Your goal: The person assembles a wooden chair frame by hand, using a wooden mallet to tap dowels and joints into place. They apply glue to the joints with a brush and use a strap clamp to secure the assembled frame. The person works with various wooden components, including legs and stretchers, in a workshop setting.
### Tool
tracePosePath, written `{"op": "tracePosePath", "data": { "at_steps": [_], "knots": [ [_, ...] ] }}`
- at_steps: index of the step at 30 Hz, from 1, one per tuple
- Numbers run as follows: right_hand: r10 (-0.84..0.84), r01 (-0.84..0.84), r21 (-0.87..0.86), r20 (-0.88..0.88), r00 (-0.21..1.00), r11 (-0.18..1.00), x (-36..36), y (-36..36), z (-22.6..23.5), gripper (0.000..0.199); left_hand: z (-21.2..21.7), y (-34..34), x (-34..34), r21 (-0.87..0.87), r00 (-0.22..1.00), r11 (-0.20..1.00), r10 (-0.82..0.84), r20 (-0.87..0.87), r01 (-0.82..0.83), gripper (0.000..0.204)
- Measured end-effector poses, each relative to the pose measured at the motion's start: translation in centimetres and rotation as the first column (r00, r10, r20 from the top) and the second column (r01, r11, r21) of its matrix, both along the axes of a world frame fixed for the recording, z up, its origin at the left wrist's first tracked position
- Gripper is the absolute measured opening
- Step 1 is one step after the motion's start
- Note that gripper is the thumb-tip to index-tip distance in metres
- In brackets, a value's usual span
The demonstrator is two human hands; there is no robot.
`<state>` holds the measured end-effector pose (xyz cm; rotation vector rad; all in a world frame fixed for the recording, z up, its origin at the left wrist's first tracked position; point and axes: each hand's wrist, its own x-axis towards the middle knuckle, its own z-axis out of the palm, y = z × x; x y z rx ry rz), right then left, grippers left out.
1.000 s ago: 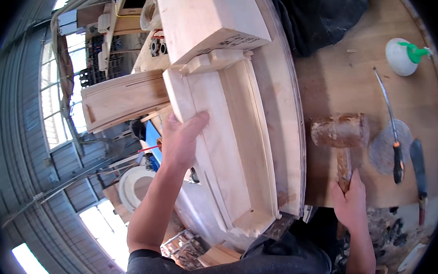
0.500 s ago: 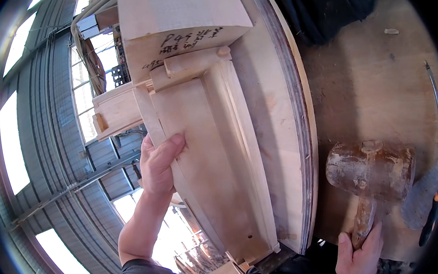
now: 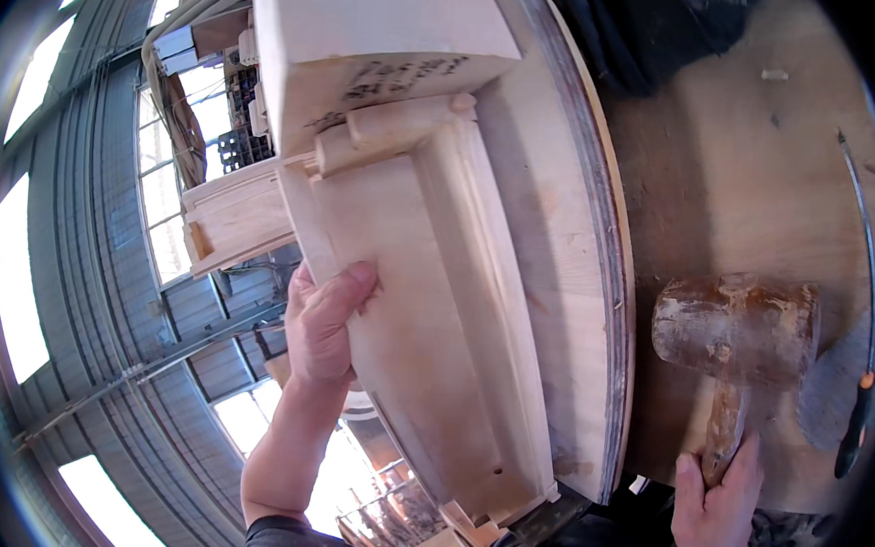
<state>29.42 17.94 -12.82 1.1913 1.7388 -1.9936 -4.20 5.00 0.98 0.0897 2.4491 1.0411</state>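
My left hand grips the left edge of a long, pale wooden trough-like piece, thumb on its inner face and the other fingers mostly hidden behind the edge. The piece has raised sides, a rounded bar across its far end and a small hole near its close end. On the right, my right hand is closed round the handle of a worn mallet. The mallet's thick brown head lies over the brown work surface, apart from the wooden piece.
A pale wooden block with handwriting abuts the far end. Beside the piece runs a layered board edge. Dark cloth lies at the far right. A thin tool with an orange-and-black handle rests at the right rim.
The far end of the wooden piece and the block appear slightly further right in the view. My left hand keeps its grip; the mallet and right hand stay nearly in place.
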Motion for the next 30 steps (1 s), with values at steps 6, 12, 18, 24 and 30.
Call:
{"op": "tracePosePath", "data": {
  "at_steps": [6, 12, 18, 24, 30],
  "knots": [
    [0.015, -0.022, 0.116, 0.058, 0.998, 0.993, -1.3, -0.5, 0.1, 0.039, 0.3, -1.4, -0.9, -0.141, 0.996, 0.987, -0.08, -0.045, 0.073, 0.023],
    [-0.201, 0.203, -0.025, 0.076, 0.977, 0.979, -1.4, -0.8, 0.2, 0.033, -1.0, -1.5, -0.8, -0.031, 0.99, 0.992, -0.128, -0.065, 0.126, 0.026],
    [-0.208, 0.209, 0.01, -0.045, 0.977, 0.978, -1.2, -1.6, 0.0, 0.033, -1.5, -2.1, -1.4, 0.121, 0.994, 0.987, -0.107, 0.0, 0.106, 0.02],
    [0.063, -0.01, 0.445, -0.103, 0.993, 0.896, -0.8, -3.7, 10.2, 0.033, -1.2, -2.9, -1.7, 0.125, 0.984, 0.981, -0.158, 0.08, 0.148, 0.035],
    [0.349, -0.214, 0.517, -0.178, 0.92, 0.829, -5.4, -5.3, 20.3, 0.043, -0.9, -4.9, -2.4, 0.59, 0.79, 0.794, -0.266, 0.553, -0.145, 0.071]
  ]
}}
